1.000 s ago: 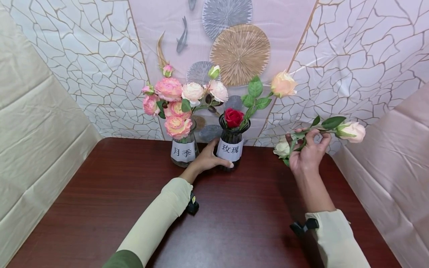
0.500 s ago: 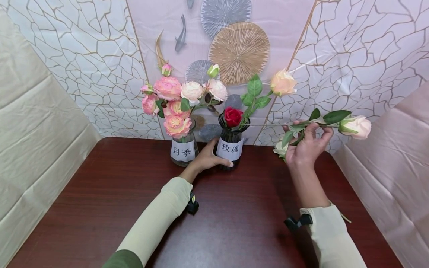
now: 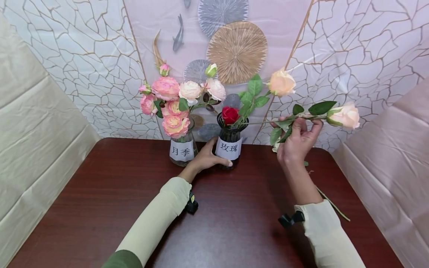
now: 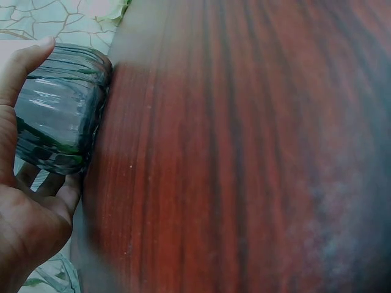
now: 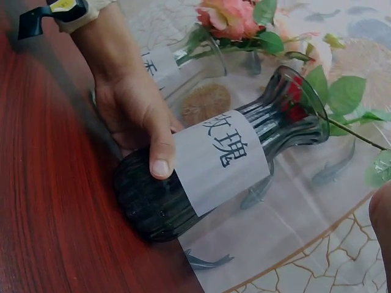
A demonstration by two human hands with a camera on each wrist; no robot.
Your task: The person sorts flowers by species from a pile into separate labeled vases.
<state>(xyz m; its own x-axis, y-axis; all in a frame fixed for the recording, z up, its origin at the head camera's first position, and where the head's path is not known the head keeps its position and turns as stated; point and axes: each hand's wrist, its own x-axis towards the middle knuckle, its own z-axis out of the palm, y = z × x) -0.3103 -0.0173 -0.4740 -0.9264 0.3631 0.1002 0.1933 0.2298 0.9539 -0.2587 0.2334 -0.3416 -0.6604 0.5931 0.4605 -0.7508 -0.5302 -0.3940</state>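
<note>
My left hand (image 3: 205,158) grips the lower part of a dark ribbed glass vase (image 3: 232,136) with a white paper label; the left wrist view shows its thumb and fingers on either side of the glass (image 4: 58,110). A red rose (image 3: 230,115) and a peach rose (image 3: 281,82) stand in that vase. My right hand (image 3: 296,143) pinches a pale pink rose (image 3: 345,114) by its leafy upper stem, bloom to the right. Its bare stem (image 5: 357,134) reaches the vase's rim; whether the tip is inside, I cannot tell.
A clear labelled vase (image 3: 181,162) of pink and white flowers (image 3: 175,127) stands just left of the dark one. Behind my right hand a white flower (image 3: 276,147) is mostly hidden. A green stem (image 3: 335,206) lies on the dark red table (image 3: 100,193) beside my right forearm.
The right hand first swung the pale pink rose's stem level, then carried the rose left, so the stem end now lies across the dark vase's mouth. The left hand has stayed on the vase.
</note>
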